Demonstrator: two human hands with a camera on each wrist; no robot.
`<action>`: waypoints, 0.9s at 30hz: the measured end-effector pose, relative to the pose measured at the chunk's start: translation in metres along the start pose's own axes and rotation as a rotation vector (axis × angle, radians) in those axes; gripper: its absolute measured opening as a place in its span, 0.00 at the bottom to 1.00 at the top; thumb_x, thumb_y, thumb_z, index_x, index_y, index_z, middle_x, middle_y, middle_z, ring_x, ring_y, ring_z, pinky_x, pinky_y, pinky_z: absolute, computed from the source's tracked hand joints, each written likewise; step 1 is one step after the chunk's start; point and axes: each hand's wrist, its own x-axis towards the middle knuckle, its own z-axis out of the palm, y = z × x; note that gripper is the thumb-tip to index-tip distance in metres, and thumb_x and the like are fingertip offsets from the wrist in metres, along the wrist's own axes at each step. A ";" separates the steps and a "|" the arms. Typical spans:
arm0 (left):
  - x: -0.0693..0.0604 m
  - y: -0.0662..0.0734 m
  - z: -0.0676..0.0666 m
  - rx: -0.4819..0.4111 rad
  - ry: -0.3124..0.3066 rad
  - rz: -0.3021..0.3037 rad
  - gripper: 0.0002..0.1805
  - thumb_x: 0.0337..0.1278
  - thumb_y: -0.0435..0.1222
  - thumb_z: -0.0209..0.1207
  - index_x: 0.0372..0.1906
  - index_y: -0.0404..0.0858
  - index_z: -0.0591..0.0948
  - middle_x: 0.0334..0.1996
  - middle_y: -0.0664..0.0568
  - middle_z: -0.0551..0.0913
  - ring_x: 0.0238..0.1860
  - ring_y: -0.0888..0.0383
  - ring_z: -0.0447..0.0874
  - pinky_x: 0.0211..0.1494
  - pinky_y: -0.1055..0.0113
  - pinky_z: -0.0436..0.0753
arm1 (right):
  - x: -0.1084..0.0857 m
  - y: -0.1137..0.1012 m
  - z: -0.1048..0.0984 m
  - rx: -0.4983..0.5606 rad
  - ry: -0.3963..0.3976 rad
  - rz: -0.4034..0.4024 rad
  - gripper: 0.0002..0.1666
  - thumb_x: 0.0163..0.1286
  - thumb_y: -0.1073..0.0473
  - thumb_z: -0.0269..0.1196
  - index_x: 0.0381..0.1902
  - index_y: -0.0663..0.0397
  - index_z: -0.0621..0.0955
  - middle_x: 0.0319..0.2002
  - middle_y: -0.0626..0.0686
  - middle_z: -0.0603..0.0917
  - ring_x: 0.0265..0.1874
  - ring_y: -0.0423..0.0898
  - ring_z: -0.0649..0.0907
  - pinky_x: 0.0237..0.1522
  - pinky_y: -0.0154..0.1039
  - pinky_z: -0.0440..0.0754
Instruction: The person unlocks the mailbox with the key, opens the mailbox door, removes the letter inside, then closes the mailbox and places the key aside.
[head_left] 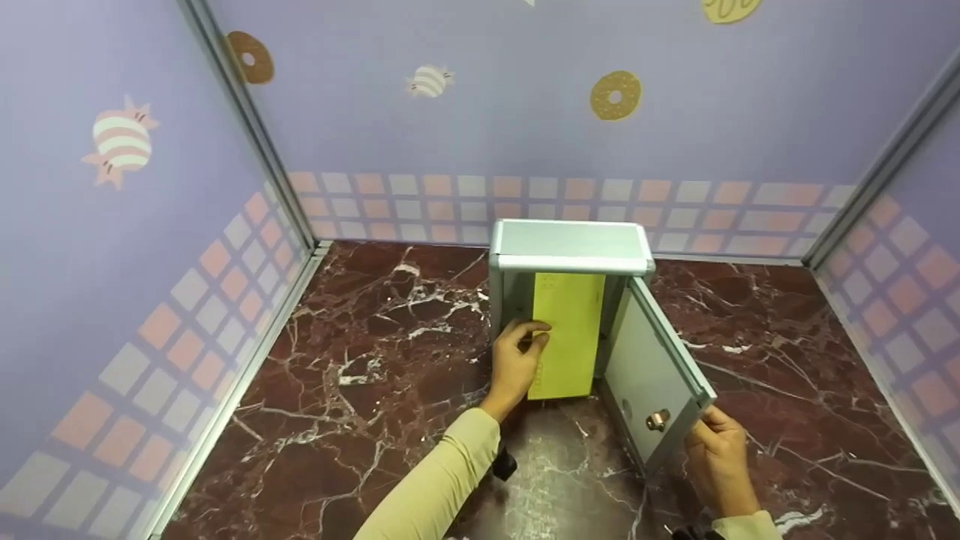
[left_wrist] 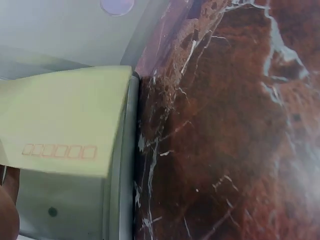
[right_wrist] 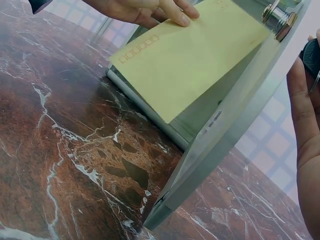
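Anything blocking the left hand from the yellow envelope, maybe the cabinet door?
Nothing visible: the left hand already holds the yellow envelope by one edge at the cabinet's open front. The cabinet door stands swung out, not between them.

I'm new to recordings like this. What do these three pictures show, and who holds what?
There's no robot; this is bare-handed human work. The wide picture comes from a head camera; the other two come from one camera on each wrist. A box stands on the marbled surface, its door open. The left hand pinches a yellow envelope at the box's opening. The right hand is at the door's outer side, where it seems to pinch a black piece.
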 end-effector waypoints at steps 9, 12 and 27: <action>-0.006 0.013 -0.015 0.010 -0.051 0.017 0.05 0.53 0.18 0.64 0.35 0.26 0.84 0.34 0.38 0.82 0.33 0.45 0.83 0.38 0.65 0.83 | -0.002 -0.003 0.002 0.033 0.050 0.029 0.16 0.68 0.84 0.50 0.41 0.76 0.83 0.36 0.62 0.86 0.36 0.49 0.86 0.41 0.37 0.84; -0.008 0.013 -0.020 -0.009 -0.099 0.026 0.06 0.52 0.17 0.63 0.34 0.27 0.85 0.33 0.39 0.82 0.33 0.46 0.82 0.38 0.66 0.82 | -0.002 -0.004 0.002 0.037 0.067 0.032 0.15 0.69 0.83 0.50 0.39 0.76 0.83 0.35 0.61 0.86 0.35 0.49 0.86 0.40 0.37 0.84; 0.003 0.011 -0.083 -0.122 -0.555 -0.177 0.07 0.54 0.21 0.64 0.39 0.23 0.84 0.37 0.37 0.83 0.39 0.52 0.79 0.46 0.63 0.79 | -0.001 -0.001 0.001 0.058 0.010 0.001 0.17 0.69 0.85 0.46 0.39 0.77 0.82 0.37 0.63 0.85 0.37 0.51 0.86 0.42 0.39 0.83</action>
